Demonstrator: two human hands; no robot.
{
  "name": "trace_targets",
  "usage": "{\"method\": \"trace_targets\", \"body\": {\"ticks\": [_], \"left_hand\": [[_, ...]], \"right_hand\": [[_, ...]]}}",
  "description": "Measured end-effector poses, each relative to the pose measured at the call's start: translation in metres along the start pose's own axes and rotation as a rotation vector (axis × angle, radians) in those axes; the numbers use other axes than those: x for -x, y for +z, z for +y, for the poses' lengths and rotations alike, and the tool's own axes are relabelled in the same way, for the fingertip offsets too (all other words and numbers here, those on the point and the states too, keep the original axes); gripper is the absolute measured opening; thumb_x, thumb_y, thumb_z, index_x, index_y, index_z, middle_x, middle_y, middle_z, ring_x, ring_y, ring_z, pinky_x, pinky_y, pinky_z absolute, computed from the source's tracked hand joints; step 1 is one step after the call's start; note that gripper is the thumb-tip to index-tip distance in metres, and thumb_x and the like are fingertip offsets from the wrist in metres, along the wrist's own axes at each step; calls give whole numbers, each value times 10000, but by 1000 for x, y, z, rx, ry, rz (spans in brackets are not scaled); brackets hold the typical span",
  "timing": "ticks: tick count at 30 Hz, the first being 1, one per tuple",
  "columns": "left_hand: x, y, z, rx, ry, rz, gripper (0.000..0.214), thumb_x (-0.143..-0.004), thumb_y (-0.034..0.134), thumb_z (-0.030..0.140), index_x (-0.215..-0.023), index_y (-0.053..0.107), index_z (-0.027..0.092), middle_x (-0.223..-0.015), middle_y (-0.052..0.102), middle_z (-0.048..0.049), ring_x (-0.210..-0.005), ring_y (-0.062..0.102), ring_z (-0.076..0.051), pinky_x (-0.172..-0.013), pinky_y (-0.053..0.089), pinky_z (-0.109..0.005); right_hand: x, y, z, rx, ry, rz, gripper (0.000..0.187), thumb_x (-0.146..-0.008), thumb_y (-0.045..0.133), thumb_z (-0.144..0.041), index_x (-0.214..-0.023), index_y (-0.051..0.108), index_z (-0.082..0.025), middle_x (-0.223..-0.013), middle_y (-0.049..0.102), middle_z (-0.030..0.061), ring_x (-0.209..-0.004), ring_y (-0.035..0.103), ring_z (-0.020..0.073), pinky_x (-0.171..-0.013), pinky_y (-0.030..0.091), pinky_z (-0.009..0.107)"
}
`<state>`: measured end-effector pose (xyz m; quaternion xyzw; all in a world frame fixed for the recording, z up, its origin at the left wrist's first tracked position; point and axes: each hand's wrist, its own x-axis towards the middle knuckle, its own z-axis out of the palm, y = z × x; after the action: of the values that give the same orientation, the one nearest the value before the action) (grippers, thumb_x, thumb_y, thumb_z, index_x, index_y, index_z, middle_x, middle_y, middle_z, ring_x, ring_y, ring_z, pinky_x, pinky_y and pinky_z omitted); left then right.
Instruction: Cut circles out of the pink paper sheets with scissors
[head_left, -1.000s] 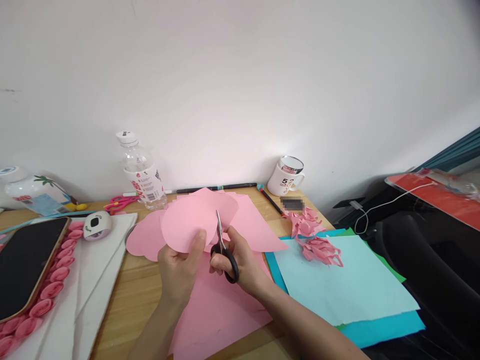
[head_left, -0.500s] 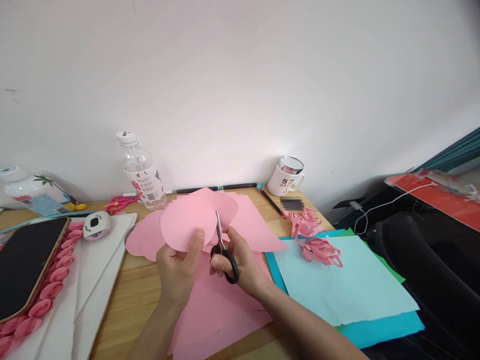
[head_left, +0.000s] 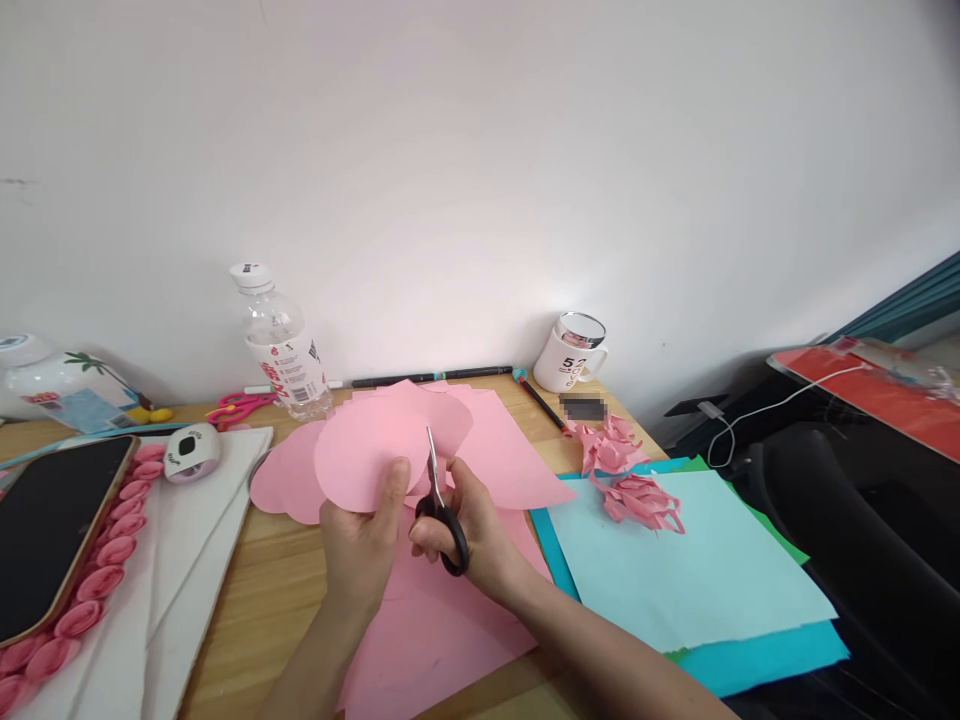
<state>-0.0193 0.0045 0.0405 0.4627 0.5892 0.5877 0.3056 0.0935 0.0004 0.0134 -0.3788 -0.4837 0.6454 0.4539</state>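
Head view: the left hand [head_left: 356, 555] pinches a rounded pink paper [head_left: 366, 445]; the right hand [head_left: 480, 530] grips black-handled scissors [head_left: 433, 490], blades at the paper's right side.

soft bright light, faint shadows on wall [head_left: 465, 180], small pixelated patch [head_left: 583, 407]

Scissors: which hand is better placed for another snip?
Probably the right hand: it holds the scissors, with the blades up against the pink paper, while the left hand pinches that paper.
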Motion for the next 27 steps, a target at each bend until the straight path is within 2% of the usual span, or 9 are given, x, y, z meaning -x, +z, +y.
{"method": "trace_targets", "body": {"ticks": [5,8,10,15,21,27], "left_hand": [[0,1,0,13,-50,-79,246,-660,673,419,-614,646,179,-575,664,-32,-543,640,-192,-461,533,-274],[0,1,-5,52,-38,-81,225,-628,704,378,-684,664,164,-676,704,-50,-636,672,-208,-598,577,-301],[0,1,-7,63,-47,-87,245,-597,725,358,-727,665,160,-720,715,-55,-673,677,-214,-641,580,-309],[1,2,-6,93,-76,-116,319,-573,734,345,-822,654,163,-812,729,-67,-777,686,-242,-671,578,-315],[0,2,-6,90,-92,-112,372,-565,742,352,-868,653,155,-864,733,-83,-847,684,-267,-679,573,-321],[0,2,-5,95,-79,-123,342,-573,742,357,-840,662,160,-831,732,-72,-805,685,-251,-662,571,-316]], "right_hand": [[0,1,0,-16,-2,-39,610,-615,812,-393,-923,310,-235,-504,510,-108,-440,421,93,-414,292,197],[-1,-2,-1,-46,-57,-39,632,-608,831,-393,-916,301,-242,-555,473,-109,-478,366,77,-433,264,195],[-2,-5,-1,-62,-99,-30,641,-606,838,-398,-942,314,-244,-593,467,-99,-514,382,84,-458,283,203],[-3,-8,0,-78,-137,-37,702,-618,833,-420,-1091,344,-250,-640,469,-83,-559,429,103,-502,335,222],[-2,-6,0,-63,-115,-42,627,-614,823,-468,-966,352,-248,-660,476,-78,-547,395,90,-486,306,214],[-2,-8,1,-28,-120,-68,653,-644,778,-532,-1056,358,-247,-634,453,-82,-511,371,85,-469,293,214]]}}
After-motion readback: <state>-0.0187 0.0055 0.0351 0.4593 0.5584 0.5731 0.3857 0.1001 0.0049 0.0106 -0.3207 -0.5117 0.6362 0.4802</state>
